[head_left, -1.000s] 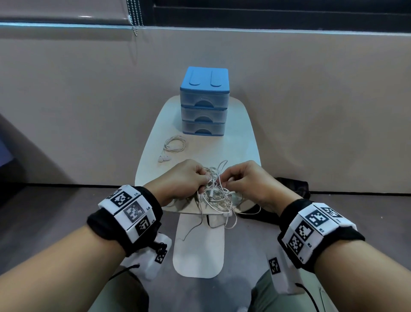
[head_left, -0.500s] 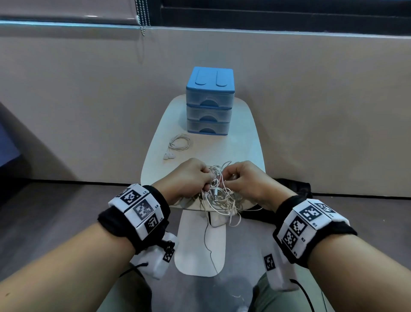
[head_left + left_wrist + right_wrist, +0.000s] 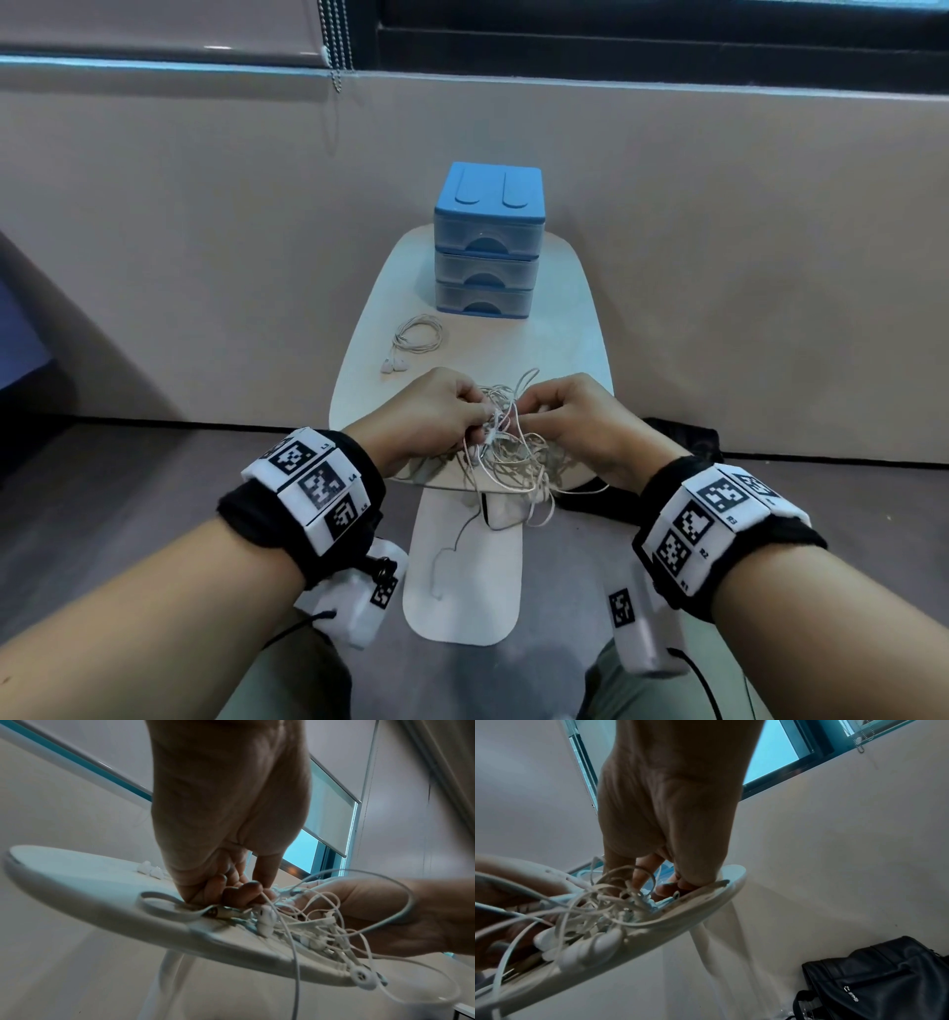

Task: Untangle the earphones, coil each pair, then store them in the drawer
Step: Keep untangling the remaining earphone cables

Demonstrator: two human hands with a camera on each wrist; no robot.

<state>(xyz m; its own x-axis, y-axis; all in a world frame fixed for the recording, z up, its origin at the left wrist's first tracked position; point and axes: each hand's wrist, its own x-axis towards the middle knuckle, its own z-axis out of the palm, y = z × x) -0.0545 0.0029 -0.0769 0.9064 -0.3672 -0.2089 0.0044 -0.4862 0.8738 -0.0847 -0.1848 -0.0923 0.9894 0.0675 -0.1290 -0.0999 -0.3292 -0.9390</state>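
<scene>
Head view is showing the tangled earphones lying at the near edge of the surface, loops spilling over that edge. Both hands are pinching cords in the knot with curled fingers: the left hand from the left, the right hand from the right, now sitting closer together than a second ago. A coiled pair is resting toward the left edge, unmoved, and the blue drawer unit is standing shut at the far edge. A black bag is lying on the floor.
</scene>
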